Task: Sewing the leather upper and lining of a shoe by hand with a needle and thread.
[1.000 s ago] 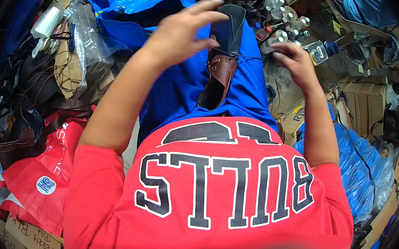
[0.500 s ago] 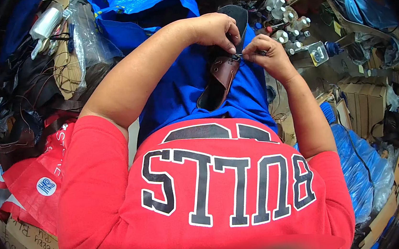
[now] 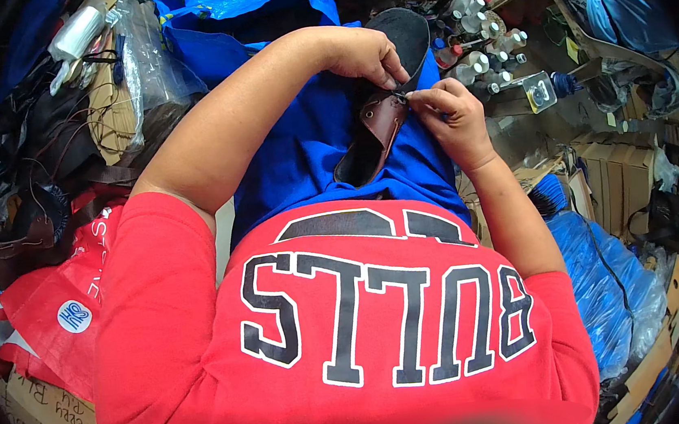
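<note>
A brown leather shoe [image 3: 381,124] rests on my lap over the blue trousers [image 3: 284,144], its heel opening toward me. Eyelets show on its upper, and a dark insole or sole piece [image 3: 402,32] extends at its far end. From the left, my left hand [image 3: 368,55] bends over the shoe, fingers pinched at the dark shoelace [image 3: 400,97] near the eyelets. My right hand [image 3: 455,117] is closed too, thumb and forefinger pinching the lace from the right side. Between the fingertips the lace is small and partly hidden.
Several capped bottles [image 3: 488,59] cluster at the far right. A blue bag [image 3: 246,8] lies beyond my lap. On the left are another brown shoe [image 3: 35,233] and a red bag [image 3: 55,313]. Blue plastic wrapping [image 3: 601,293] and cardboard [image 3: 618,177] lie to the right.
My right hand has turned and dropped slightly, its fingers now closer over the lace. My left hand has shifted a little downward. The shoe's far end shows more.
</note>
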`<control>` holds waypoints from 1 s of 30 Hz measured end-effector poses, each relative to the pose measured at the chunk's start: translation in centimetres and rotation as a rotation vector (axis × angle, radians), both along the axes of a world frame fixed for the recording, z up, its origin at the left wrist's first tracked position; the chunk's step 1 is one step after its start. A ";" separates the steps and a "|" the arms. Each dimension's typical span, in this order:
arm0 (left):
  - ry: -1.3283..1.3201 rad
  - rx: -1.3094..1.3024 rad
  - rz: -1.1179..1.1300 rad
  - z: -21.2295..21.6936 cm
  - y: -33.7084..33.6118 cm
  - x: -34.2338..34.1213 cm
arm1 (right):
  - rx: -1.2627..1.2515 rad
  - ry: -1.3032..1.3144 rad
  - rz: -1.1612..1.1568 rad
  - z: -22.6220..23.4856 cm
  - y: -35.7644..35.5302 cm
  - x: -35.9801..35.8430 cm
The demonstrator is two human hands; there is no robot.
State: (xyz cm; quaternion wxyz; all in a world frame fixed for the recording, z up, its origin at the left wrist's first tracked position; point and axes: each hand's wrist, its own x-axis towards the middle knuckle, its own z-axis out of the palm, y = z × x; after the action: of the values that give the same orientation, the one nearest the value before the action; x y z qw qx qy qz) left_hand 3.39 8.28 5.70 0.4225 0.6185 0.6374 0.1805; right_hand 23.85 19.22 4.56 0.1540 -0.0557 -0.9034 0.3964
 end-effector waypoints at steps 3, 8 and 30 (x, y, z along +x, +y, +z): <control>0.008 -0.026 -0.009 0.3 0.0 0.1 | 0.165 0.019 -0.008 1.1 -1.1 0.1; 0.129 0.045 -0.094 0.9 0.2 0.5 | 0.797 -0.166 0.103 3.6 -2.3 -0.7; 0.204 0.139 0.360 0.7 -9.7 3.0 | 0.089 -0.161 0.085 -1.9 2.8 -0.4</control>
State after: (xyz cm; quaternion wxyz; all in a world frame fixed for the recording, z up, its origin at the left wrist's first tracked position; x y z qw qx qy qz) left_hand 6.38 -1.41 6.42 0.2730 0.5376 0.7630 0.2332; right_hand 23.42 21.97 2.68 0.0661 -0.0423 -0.9311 0.3562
